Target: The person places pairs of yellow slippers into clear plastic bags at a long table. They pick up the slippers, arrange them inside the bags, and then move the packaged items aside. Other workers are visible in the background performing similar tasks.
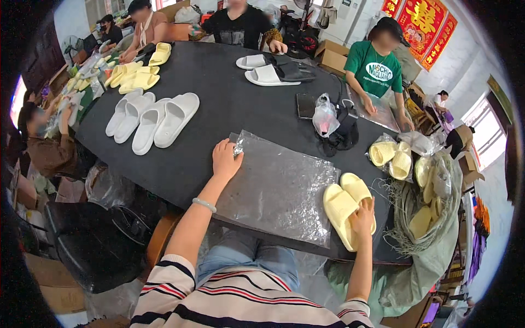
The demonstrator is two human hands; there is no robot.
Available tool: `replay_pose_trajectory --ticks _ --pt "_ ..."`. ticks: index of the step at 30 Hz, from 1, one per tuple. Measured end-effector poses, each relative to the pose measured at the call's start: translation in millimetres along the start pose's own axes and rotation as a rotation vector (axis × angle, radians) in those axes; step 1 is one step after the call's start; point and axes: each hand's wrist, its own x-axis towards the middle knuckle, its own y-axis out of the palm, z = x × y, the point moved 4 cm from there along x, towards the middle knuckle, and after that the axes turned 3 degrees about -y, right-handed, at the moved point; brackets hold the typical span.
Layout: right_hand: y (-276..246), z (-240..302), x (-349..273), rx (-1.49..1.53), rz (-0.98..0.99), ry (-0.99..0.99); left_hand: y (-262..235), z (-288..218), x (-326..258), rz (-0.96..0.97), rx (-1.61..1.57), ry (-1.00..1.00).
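A large clear plastic bag [279, 183] lies flat along the near edge of the black table. My left hand [225, 159] is at its far left corner, thumb and fingers closed on the crinkled film. On the bag's right end rests a pair of pale yellow slippers [340, 210], side by side with one partly overlapping the other. My right hand [362, 217] grips the right slipper, its fingers around the strap; exactly how far they reach inside is hidden.
White slippers [178, 117] and more yellow slippers [139, 76] stand at the left. Grey-and-black slippers [273, 75], a phone [305, 106] and a small filled bag [326, 115] lie farther back. A green sack [432, 240] holding bagged slippers hangs at the right edge. Co-workers surround the table [219, 82].
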Motion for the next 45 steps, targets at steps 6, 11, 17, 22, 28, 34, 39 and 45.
replay_pose_trajectory --ticks 6,11,17,22,28,34,39,45 --pt "-0.9 -53.0 5.6 0.098 0.002 -0.007 0.8 13.3 17.7 0.025 -0.212 -0.115" --pt "-27.9 -50.0 26.6 1.287 -0.188 0.037 -5.8 38.3 17.5 0.003 -0.307 0.001" --pt "-87.0 67.8 23.7 0.406 -0.285 -0.161 -25.6 25.5 14.0 0.013 -0.178 -0.029" --pt "-64.2 189.7 37.1 0.180 -0.233 -0.500 -25.6 18.7 5.8 0.019 0.158 0.150" --pt "-28.2 291.5 58.6 -0.024 -0.131 -0.572 -18.5 23.3 5.5 0.078 0.210 0.139" --pt "7.0 266.7 72.5 0.206 0.107 -0.698 -16.8 25.9 7.8 0.209 0.218 0.064" --pt "25.5 196.2 101.1 0.883 -0.047 -0.286 -19.5 23.2 7.8 0.128 0.163 0.084" --pt "41.9 177.4 90.0 0.558 -0.230 -0.449 -30.5 62.2 17.9 -0.108 -0.569 -0.195"
